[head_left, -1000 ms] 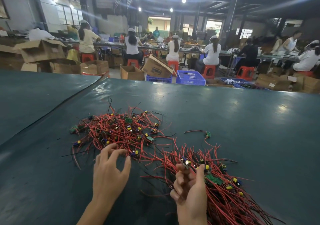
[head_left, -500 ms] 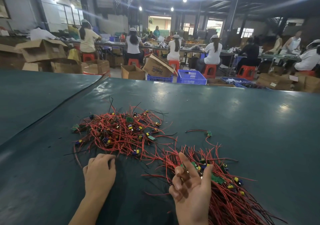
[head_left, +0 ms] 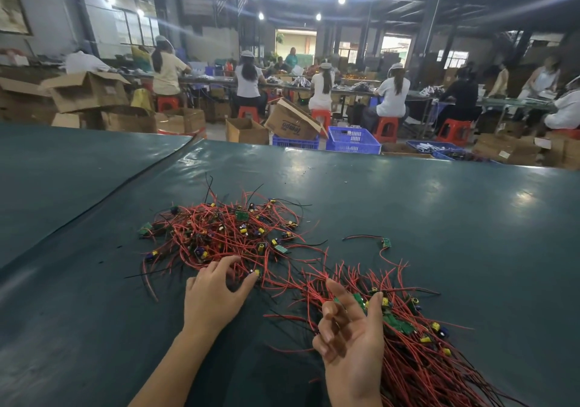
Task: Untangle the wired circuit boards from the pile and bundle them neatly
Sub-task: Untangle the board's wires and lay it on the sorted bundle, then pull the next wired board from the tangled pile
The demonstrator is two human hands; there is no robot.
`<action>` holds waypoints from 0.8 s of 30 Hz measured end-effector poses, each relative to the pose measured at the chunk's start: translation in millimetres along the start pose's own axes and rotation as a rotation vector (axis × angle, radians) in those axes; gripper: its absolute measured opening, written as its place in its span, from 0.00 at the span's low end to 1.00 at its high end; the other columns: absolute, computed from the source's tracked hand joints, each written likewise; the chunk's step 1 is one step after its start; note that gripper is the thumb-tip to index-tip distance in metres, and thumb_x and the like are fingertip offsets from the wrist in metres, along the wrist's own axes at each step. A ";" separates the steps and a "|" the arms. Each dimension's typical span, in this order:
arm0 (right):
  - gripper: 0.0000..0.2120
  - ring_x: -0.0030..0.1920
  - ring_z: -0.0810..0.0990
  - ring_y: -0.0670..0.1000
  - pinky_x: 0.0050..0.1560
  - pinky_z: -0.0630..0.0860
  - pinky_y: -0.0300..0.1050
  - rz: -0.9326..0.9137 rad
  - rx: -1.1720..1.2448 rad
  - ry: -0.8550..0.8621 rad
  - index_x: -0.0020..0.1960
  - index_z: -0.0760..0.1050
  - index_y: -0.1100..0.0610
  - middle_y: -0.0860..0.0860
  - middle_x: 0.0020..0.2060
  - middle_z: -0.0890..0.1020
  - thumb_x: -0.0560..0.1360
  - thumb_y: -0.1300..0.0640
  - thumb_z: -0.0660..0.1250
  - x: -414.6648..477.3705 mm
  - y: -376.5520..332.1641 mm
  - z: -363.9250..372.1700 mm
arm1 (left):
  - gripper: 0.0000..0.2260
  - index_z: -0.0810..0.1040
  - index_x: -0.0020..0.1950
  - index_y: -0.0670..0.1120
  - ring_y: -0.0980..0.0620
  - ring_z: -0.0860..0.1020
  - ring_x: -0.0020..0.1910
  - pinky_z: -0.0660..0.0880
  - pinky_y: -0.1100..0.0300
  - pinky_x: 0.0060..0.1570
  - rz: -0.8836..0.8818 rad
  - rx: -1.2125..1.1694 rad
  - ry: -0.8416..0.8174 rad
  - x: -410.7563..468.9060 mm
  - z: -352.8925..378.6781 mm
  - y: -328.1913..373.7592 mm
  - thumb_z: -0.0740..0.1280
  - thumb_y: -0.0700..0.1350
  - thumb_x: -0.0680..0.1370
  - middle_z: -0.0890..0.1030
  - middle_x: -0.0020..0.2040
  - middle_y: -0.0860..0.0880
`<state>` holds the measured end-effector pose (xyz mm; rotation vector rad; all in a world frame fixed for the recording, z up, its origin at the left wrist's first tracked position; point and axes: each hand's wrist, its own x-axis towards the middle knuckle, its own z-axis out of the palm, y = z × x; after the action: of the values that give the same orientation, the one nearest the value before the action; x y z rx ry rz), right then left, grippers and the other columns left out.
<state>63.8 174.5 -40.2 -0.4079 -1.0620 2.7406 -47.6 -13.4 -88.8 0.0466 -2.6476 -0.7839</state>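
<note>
Two hands (head_left: 216,301) (head_left: 353,344), two heaps of wired boards (head_left: 219,234) (head_left: 417,344), one stray board (head_left: 386,242).

Smooth, glossy dark-green sheeting on tabletop (head_left: 408,205), lightly creased. Red wires (head_left: 219,237) in smooth plastic sheath. Matt green boards (head_left: 242,215). Dull brown cardboard boxes (head_left: 91,92). Blue latticed plastic crate (head_left: 353,139).

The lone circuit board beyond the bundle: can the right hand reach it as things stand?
Probably yes. The lone circuit board lies apart on the green table, ahead of the right hand; only low wire ends of the bundle lie between.
</note>
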 end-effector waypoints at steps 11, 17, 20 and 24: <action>0.35 0.23 0.66 0.45 0.20 0.61 0.37 -0.026 -0.061 -0.016 0.55 0.80 0.61 0.50 0.29 0.74 0.69 0.32 0.56 7.7 1.7 -1.2 | 0.11 0.83 0.53 0.47 0.47 0.76 0.50 0.71 0.52 0.50 0.209 0.052 0.145 -6.1 8.5 2.8 0.73 0.50 0.74 0.75 0.49 0.49; 0.30 0.24 0.66 0.45 0.22 0.62 0.38 -0.111 -0.275 -0.078 0.48 0.84 0.59 0.50 0.29 0.74 0.69 0.34 0.60 5.8 4.6 -0.4 | 0.13 0.80 0.53 0.46 0.55 0.75 0.46 0.67 0.60 0.49 0.402 -0.253 0.410 -29.3 -7.4 27.8 0.62 0.53 0.78 0.77 0.47 0.53; 0.25 0.24 0.67 0.44 0.23 0.63 0.36 -0.168 -0.487 -0.135 0.43 0.86 0.56 0.48 0.27 0.75 0.71 0.37 0.61 3.1 6.7 2.1 | 0.10 0.76 0.56 0.48 0.63 0.72 0.40 0.69 0.57 0.43 0.458 -0.417 0.478 -43.0 -13.6 46.0 0.63 0.51 0.78 0.74 0.44 0.62; 0.20 0.24 0.69 0.41 0.29 0.65 0.34 -0.256 -0.599 -0.178 0.32 0.84 0.54 0.47 0.22 0.74 0.71 0.41 0.65 -0.2 12.3 6.7 | 0.10 0.74 0.59 0.50 0.65 0.74 0.46 0.73 0.57 0.42 0.611 -0.579 0.404 -61.7 -11.7 60.9 0.61 0.53 0.81 0.74 0.52 0.64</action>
<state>61.1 161.2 -43.8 -0.0858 -1.8389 2.2255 18.4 40.3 -68.8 -0.6483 -1.8165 -1.1251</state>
